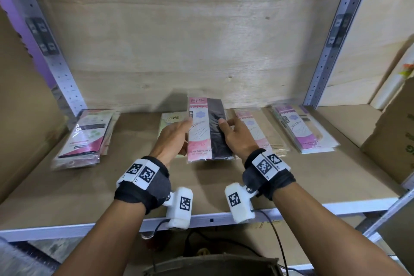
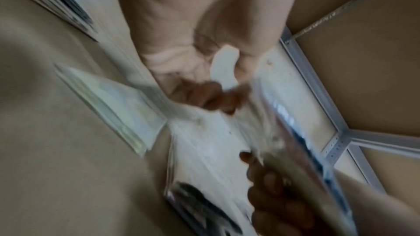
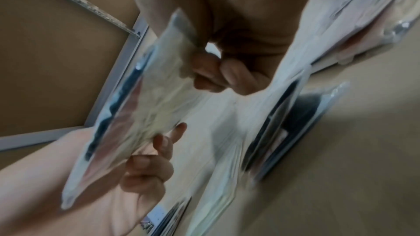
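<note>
A flat plastic packet (image 1: 207,132), pink card on the left and dark fabric on the right, is held tilted above the brown shelf board (image 1: 107,186), in front of the plywood back wall. My left hand (image 1: 179,132) grips its left edge, thumb on top. My right hand (image 1: 228,127) grips its right edge, thumb on the dark half. In the blurred left wrist view, the left fingers (image 2: 204,96) curl under the packet (image 2: 284,132). The right wrist view shows the right fingers (image 3: 218,74) curled at the edge of the packet (image 3: 141,107).
Stacks of similar packets lie on the shelf: one at the left (image 1: 85,136), a pale green one (image 1: 170,121) under my left hand, a beige-pink stack (image 1: 262,132) and a purple one (image 1: 302,130) to the right. A cardboard box (image 1: 389,139) stands far right. Metal uprights (image 1: 331,36) frame the bay.
</note>
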A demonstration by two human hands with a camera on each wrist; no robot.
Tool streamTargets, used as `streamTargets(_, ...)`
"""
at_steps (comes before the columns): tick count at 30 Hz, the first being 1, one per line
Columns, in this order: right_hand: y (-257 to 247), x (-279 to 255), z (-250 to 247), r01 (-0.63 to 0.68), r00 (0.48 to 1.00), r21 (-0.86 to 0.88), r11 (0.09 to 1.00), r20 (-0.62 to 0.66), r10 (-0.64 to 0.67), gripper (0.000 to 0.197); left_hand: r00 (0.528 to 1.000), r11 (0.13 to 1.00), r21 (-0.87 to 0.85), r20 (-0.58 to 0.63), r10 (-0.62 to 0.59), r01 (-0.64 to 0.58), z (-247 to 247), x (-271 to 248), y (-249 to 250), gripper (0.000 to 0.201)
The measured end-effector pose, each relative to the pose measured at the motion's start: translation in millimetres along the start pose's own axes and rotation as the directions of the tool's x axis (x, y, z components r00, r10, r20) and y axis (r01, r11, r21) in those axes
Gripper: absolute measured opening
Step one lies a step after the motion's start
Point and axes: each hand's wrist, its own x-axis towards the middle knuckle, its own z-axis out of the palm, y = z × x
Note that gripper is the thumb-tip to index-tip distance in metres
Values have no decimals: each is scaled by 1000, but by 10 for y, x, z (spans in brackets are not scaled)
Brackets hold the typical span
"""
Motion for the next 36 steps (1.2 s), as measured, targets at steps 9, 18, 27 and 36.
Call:
streamTargets(9, -173, 129, -357, -186, 963, 104, 977, 215, 160, 47, 995, 995, 57, 66, 81, -84, 21, 204, -60, 47)
streamTargets(18, -42, 202, -339, -46, 988, -366, 930, 119, 96, 46, 999, 978, 204, 24, 27, -31, 205, 439, -190, 47)
streamTargets(27, 40, 214, -273, -72, 989, -469, 880, 78, 122, 28, 993, 953, 300, 117, 1, -37, 260, 476, -228, 41)
streamTargets(36, 68, 209, -266, -41, 989, -524, 851, 102, 110, 29, 991, 953, 301, 135, -1, -40, 270, 491, -245, 41)
